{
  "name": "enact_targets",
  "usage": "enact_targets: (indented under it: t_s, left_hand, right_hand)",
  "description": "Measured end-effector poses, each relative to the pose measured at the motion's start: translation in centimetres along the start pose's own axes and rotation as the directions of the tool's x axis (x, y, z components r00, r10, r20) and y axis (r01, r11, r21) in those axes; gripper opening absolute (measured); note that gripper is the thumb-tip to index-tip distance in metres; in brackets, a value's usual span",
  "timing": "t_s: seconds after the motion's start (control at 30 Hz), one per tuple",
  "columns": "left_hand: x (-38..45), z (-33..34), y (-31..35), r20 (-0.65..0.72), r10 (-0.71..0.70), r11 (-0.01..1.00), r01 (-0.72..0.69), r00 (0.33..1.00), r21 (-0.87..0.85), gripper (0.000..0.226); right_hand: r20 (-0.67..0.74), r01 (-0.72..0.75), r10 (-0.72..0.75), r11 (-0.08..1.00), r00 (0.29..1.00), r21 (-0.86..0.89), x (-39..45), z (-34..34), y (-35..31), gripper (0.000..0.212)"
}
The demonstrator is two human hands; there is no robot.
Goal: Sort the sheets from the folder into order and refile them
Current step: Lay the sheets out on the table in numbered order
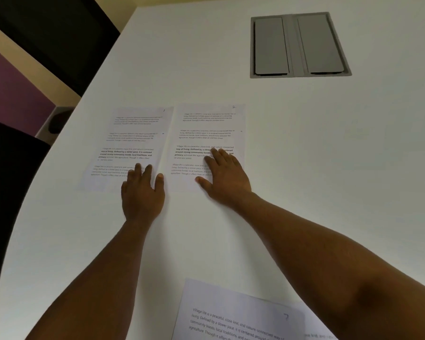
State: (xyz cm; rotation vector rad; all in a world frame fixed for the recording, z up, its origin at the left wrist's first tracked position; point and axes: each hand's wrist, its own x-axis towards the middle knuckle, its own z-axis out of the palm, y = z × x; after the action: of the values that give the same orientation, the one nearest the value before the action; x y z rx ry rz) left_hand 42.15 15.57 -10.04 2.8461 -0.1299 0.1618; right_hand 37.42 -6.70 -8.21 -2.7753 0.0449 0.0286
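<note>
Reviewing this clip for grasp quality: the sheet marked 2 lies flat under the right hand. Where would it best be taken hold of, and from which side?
Probably its bare right edge, approached from the right. The sheet marked 2 lies flat on the table, its left edge against the neighbouring sheet, and the right hand covers its lower part. The right side borders open tabletop, so fingers could slide under there.

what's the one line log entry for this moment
left hand flat on sheet 1 | right hand flat on sheet 2 | sheets side by side | more sheets near edge
</note>
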Motion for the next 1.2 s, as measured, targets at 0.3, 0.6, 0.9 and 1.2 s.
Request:
enact_targets:
  t_s: [0.3, 0.6, 0.9, 1.2]
  left_hand:
    - [-2.2, -0.5, 0.5, -0.098, -0.001, 0.994, -0.01, 0.995, -0.108, 0.072]
    - [-11.8, -4.2, 4.2, 0.01, 0.139, 0.962, -0.133, 0.99, -0.238, 0.067]
    - [-32.4, -6.6, 9.4, 0.235, 0.443, 0.884, -0.378, 0.865, -0.276, 0.062]
    - [-45.5, -8.7, 9.8, 0.461, 0.439, 0.897, -0.403, 0.771, -0.179, 0.062]
  right_hand:
    - [-0.128, 0.002, 0.006, 0.998, 0.992, 0.061, -2.4, -2.1, -0.9, 0.066]
    - [-0.22, -0.13, 0.162, 0.98, 0.962, 0.153, -19.5, -3.2, -0.4, 0.054]
    - [-0.136, -0.3, 0.313, 0.948, 0.94, 0.107, -41.7, -2.9, -0.4, 0.048]
    - [0.029, -0.775, 0.784, 0.607, 0.621, 0.173, -51.8, -4.4, -0.7, 0.068]
